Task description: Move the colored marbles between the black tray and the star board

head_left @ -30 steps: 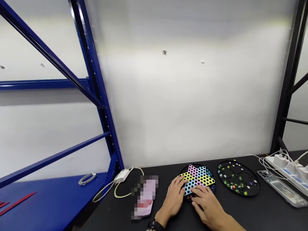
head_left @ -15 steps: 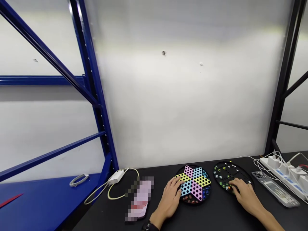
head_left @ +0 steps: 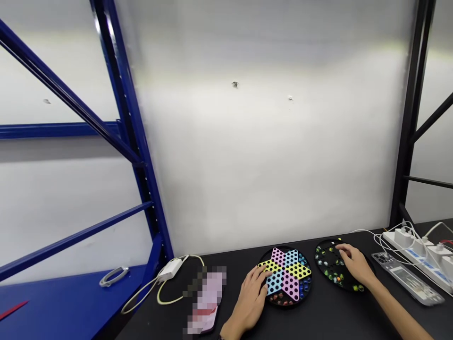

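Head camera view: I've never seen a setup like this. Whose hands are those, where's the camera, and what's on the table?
There's no machine here, just a person's bare hands. The camera is worn on the head, looking forward and down. The left hand lies with its fingers on a colourful star board full of holes. The right hand is over a round black tray with marbles; whether it holds one, I can't tell. The black table also carries a power strip.

I can't tell whether right hand [head_left: 356,265] grips anything; smartphone [head_left: 209,301] pixelated; red strip [head_left: 13,309] cut by left edge.
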The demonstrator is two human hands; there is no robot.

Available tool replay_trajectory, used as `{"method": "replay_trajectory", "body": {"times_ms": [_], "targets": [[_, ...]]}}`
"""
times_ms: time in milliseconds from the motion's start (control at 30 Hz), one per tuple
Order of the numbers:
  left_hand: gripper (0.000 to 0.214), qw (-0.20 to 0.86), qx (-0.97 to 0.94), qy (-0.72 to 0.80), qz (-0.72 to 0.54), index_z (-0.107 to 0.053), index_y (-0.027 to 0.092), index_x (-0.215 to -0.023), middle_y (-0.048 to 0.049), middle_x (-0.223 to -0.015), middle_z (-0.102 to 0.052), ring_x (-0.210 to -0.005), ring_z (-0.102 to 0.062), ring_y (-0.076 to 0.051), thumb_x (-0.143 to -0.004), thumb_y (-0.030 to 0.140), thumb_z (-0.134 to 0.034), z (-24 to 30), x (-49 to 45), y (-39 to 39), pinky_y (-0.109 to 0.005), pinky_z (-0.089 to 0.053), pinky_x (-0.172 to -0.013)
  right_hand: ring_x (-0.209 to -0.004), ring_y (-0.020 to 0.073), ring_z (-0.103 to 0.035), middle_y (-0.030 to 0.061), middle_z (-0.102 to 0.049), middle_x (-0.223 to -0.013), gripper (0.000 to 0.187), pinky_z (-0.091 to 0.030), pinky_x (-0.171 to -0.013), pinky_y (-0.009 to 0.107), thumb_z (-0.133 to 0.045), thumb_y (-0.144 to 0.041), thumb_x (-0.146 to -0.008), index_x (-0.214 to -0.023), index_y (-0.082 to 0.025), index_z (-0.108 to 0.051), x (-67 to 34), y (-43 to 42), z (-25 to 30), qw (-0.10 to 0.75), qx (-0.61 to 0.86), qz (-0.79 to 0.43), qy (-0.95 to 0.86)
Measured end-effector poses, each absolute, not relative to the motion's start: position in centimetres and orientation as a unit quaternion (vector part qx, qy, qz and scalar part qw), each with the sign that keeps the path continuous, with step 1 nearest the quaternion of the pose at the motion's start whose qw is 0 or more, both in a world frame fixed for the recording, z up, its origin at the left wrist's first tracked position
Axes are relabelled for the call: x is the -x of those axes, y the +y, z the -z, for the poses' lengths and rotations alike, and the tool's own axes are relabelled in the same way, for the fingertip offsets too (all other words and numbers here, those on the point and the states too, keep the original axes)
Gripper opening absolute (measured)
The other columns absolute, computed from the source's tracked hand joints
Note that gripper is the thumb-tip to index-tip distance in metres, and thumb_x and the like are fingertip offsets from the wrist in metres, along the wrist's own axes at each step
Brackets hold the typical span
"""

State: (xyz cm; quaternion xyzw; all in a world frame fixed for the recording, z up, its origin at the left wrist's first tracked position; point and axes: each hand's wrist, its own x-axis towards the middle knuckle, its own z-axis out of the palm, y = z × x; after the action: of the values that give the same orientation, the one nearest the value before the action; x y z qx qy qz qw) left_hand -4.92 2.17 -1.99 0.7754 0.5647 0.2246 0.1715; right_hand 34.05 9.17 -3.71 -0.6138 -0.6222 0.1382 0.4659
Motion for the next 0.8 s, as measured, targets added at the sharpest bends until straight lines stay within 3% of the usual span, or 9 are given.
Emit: {"method": "replay_trajectory", "body": {"times_ms": [300, 567, 800], "targets": [[0.041, 0.171, -0.782, 0.556, -0.224, -0.056, 0.031, -0.133, -0.0001, -0.151, -0.045, -0.144, -0.03, -0.025, -0.095, 0.028, -0.04, 1.5, 4.8, 1.7, -0.052, -0.027, -0.12, -0.102, 0.0241, -0.064, 0.0063, -0.07, -0.102, 0.027, -0.047, -0.085, 0.034, -0.056, -0.033, -0.078, -0.1, -0.023, -0.067, -29.7, 10.4, 5.2, 0.239, 0.62, -0.157, -0.73], [0.038, 0.175, -0.777, 0.56, -0.227, -0.057, 0.031, -0.129, -0.0004, -0.151, -0.045, -0.143, -0.03, -0.026, -0.094, 0.028, -0.043, 1.4, 4.7, 1.6, -0.052, -0.027, -0.12, -0.105, 0.0241, -0.062, 0.0102, -0.063, -0.114, 0.042, -0.045, -0.086, 0.033, -0.053, -0.025, -0.081, -0.123, -0.021, -0.056, -29.0, 11.4, 3.5, 0.129, 0.621, -0.116, -0.764], [0.036, 0.175, -0.775, 0.566, -0.222, -0.057, 0.031, -0.129, -0.0007, -0.15, -0.045, -0.143, -0.03, -0.027, -0.095, 0.031, -0.043, 1.1, 4.7, 1.3, -0.052, -0.029, -0.119, -0.092, 0.0226, -0.066, 0.0096, -0.056, -0.116, 0.033, -0.044, -0.076, 0.032, -0.047, -0.028, -0.088, -0.117, -0.022, -0.059, -28.4, 11.7, 3.6, 0.126, 0.626, -0.075, -0.766]]}}
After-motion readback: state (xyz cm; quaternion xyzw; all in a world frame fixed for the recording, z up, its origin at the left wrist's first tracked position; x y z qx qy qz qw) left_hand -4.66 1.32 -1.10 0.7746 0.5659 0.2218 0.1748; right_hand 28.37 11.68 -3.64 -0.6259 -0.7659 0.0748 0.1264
